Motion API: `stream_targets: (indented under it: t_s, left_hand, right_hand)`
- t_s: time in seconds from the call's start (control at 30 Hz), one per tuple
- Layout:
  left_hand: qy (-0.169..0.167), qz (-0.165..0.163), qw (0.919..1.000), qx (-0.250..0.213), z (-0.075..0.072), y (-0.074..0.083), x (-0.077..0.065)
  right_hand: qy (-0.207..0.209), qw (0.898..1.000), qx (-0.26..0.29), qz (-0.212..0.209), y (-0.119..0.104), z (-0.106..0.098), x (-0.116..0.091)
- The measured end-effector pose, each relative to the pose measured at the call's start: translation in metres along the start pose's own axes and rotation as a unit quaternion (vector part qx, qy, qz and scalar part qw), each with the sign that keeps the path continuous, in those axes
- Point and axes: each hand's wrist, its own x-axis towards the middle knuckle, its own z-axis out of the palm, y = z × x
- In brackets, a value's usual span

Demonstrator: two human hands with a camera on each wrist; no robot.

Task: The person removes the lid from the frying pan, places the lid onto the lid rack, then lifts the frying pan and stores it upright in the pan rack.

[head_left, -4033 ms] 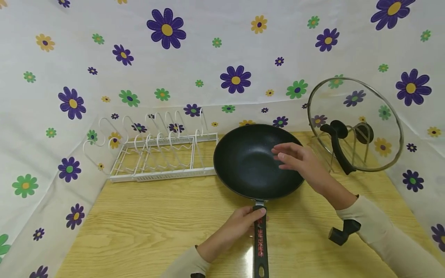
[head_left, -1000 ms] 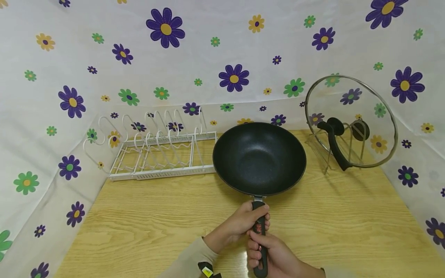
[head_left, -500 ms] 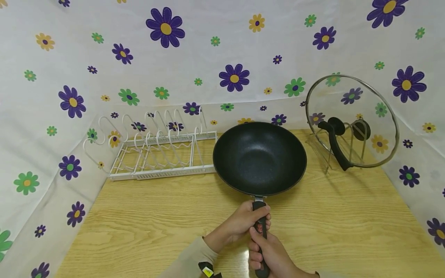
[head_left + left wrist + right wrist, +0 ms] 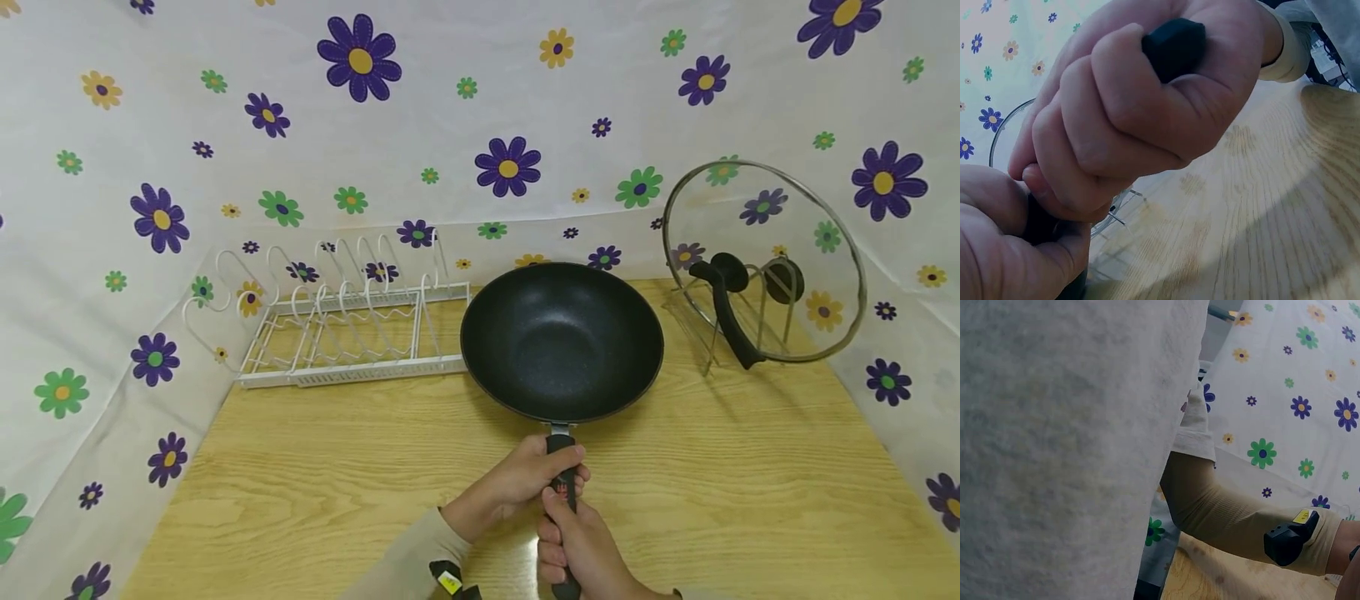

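A black wok (image 4: 562,342) with a long black handle (image 4: 562,475) faces up in the middle of the head view. My left hand (image 4: 521,475) grips the handle close to the pan, thumb over the top. Just behind it my right hand (image 4: 588,546) grips the handle's rear part, its thumb pointing toward the pan. In the left wrist view the right hand (image 4: 1122,106) wraps the handle end (image 4: 1175,47), and part of the left hand (image 4: 1010,244) shows at lower left. Whether the wok's base touches the table is hidden.
Left of the wok stands a white wire dish rack (image 4: 360,333). At right, a glass lid (image 4: 817,250) with a black handle leans upright in a wire stand (image 4: 712,333). Flowered cloth (image 4: 420,125) encloses the wooden table (image 4: 360,475) behind and at the sides.
From above the wok's right side, my right hand has come down to the handle and grips it behind the left hand. Over the last second, both hands and the wok hold nearly still.
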Motion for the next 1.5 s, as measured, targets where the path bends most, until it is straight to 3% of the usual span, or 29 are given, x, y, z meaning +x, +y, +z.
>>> stream_targets:
  t_s: [0.27, 0.47, 0.63, 0.83, 1.17, 1.5]
  left_hand:
    - [0.001, 0.012, 0.9993, 0.037, 0.000, 0.000, 0.000]
    - [-0.004, 0.018, 0.9991, 0.038, 0.000, 0.001, 0.001]
    - [0.011, 0.027, 0.9972, 0.069, -0.002, 0.002, 0.001]
    - [0.032, 0.026, 0.9956, 0.084, -0.003, 0.004, 0.001]
    - [0.033, 0.035, 0.9935, 0.103, -0.001, 0.004, 0.000]
    - [0.040, 0.059, 0.9906, 0.116, 0.007, 0.015, -0.005]
  right_hand:
    - [0.020, 1.000, -0.012, -0.004, 0.000, 0.001, 0.002]
    - [0.021, 1.000, -0.017, -0.007, 0.000, 0.000, 0.002]
    - [0.022, 0.999, -0.025, -0.009, -0.001, 0.000, 0.002]
    - [0.015, 0.999, -0.036, -0.012, -0.001, -0.001, 0.000]
    - [0.014, 0.999, -0.042, -0.017, 0.001, -0.003, -0.003]
    - [-0.003, 0.999, -0.038, -0.027, -0.004, -0.002, -0.009]
